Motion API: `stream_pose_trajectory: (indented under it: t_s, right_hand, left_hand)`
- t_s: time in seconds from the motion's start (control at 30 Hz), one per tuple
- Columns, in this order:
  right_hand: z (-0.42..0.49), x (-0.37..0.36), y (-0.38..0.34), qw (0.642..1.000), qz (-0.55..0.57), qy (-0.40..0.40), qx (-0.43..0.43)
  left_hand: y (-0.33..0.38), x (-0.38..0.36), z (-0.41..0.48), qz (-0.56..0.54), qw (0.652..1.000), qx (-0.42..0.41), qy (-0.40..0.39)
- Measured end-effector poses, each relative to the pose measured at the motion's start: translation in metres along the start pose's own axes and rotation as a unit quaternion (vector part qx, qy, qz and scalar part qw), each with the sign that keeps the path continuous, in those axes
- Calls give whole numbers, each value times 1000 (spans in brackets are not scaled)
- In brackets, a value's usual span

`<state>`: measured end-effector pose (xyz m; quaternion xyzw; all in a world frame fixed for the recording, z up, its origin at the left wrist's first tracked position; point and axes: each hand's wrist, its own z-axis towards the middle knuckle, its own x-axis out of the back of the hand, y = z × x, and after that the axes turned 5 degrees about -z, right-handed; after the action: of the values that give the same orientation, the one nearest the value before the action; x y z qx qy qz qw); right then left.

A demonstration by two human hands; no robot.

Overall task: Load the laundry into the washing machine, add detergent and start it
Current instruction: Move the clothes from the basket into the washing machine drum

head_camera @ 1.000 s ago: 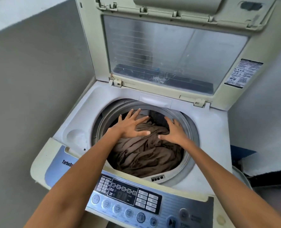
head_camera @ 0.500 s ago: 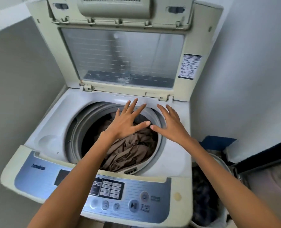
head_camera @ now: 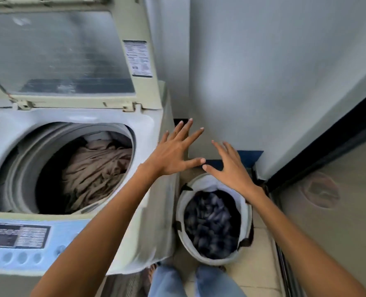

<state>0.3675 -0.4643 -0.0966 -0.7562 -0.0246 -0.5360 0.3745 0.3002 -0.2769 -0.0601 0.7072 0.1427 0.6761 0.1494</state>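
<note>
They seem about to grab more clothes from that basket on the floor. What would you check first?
1. Washer lid up: ok.
2. Room in the drum beside the beige laundry: ok.
3. Left hand empty, fingers spread: ok.
4. Right hand empty, near the basket: ok.
5. Dark clothes in the basket uncovered: ok.
6. Detergent within reach: cannot tell, none in view.

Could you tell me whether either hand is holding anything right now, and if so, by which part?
Nothing is held: the left hand and right hand are both spread open, empty.
</note>
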Motion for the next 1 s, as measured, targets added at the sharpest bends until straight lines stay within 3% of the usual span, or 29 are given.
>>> stream_pose_trajectory:
  t_s: [0.2,0.4,0.77,1.0]
  right_hand:
    - [-11,-16,67,999,7,-14,-28]
    - [-21,-67,130,996,54,-37,-68]
    - [-32,-248,230,964,130,-114,-201]
    - [-30,-368,274,946,40,-211,-243]
  left_hand:
    - [32,-75,26,55,996,-3,-64]
    - [25,-169,21,23,993,52,-101]
    - [-68,-372,7,65,953,80,-284]
    - [-118,-485,15,46,942,78,-325]
